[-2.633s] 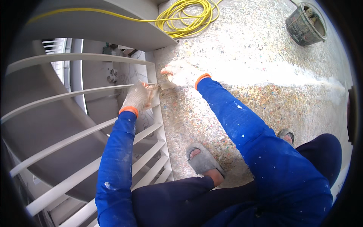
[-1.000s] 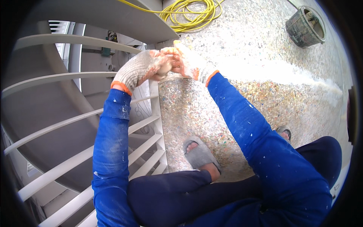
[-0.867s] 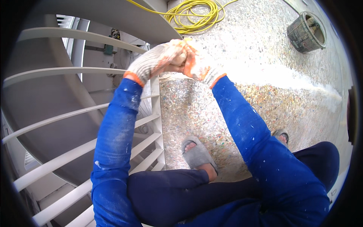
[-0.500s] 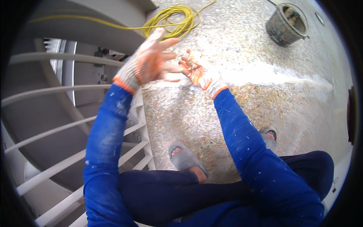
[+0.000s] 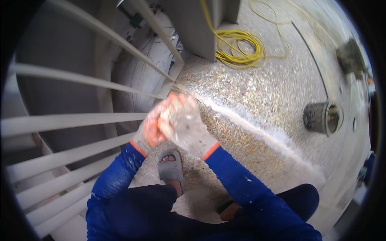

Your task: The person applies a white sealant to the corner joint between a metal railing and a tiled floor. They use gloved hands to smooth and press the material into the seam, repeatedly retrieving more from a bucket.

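Note:
Both hands wear whitish knit work gloves with orange palms and orange cuffs. In front of me they are pressed together, closed against each other. My right hand (image 5: 188, 129) lies with its pale, dusty back upward, its fingers curled over toward the left. Against it my left hand (image 5: 152, 129) is folded, orange palm side partly showing. Whatever lies between the palms, if anything, is hidden, and motion blurs the fingers. Below them spreads a speckled floor crossed by a line of white powder (image 5: 245, 123).
White railing bars (image 5: 76, 120) run along the left, with a drop behind them. A coil of yellow hose or cable (image 5: 257, 50) lies at the far side. A dirty dark bucket (image 5: 315, 117) stands at right. My grey slipper (image 5: 170, 166) is below the hands.
My hands were apart with fingers spread; now they have come together and closed. The view has turned, so the bucket, yellow coil and railing appear in new places.

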Action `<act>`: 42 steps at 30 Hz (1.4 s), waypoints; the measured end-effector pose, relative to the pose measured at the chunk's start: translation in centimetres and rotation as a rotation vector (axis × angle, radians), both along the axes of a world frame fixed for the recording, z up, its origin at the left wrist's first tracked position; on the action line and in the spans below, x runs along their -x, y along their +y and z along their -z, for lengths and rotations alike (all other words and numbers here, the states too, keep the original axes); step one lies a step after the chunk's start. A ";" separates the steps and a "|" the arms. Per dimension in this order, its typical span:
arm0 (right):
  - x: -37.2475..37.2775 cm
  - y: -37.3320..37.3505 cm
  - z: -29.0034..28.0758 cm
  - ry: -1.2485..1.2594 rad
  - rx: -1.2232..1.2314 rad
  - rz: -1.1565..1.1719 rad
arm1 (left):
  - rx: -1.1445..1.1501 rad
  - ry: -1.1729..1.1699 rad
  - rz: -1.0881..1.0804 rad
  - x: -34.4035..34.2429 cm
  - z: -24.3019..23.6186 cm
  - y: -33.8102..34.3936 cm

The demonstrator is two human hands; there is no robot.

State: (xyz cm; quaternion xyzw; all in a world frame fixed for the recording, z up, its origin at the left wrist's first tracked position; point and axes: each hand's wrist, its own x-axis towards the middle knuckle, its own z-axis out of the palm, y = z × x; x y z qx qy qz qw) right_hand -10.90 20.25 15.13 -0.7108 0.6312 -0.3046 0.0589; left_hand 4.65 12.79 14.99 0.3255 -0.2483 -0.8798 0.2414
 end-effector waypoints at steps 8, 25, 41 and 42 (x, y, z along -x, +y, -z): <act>3.2 -4.6 10.5 0.160 -0.574 -0.060 | -0.263 0.050 -0.316 -17.9 2.1 13.6; -3.8 -10.1 16.2 0.444 -0.311 0.127 | -0.359 0.179 -0.642 -22.9 4.1 22.4; -2.4 -11.3 14.6 0.322 -0.449 0.152 | -0.349 0.200 -0.607 -23.0 5.3 20.7; -2.0 -11.3 14.4 0.184 -0.479 0.150 | -0.337 0.164 -0.606 -22.9 5.3 20.4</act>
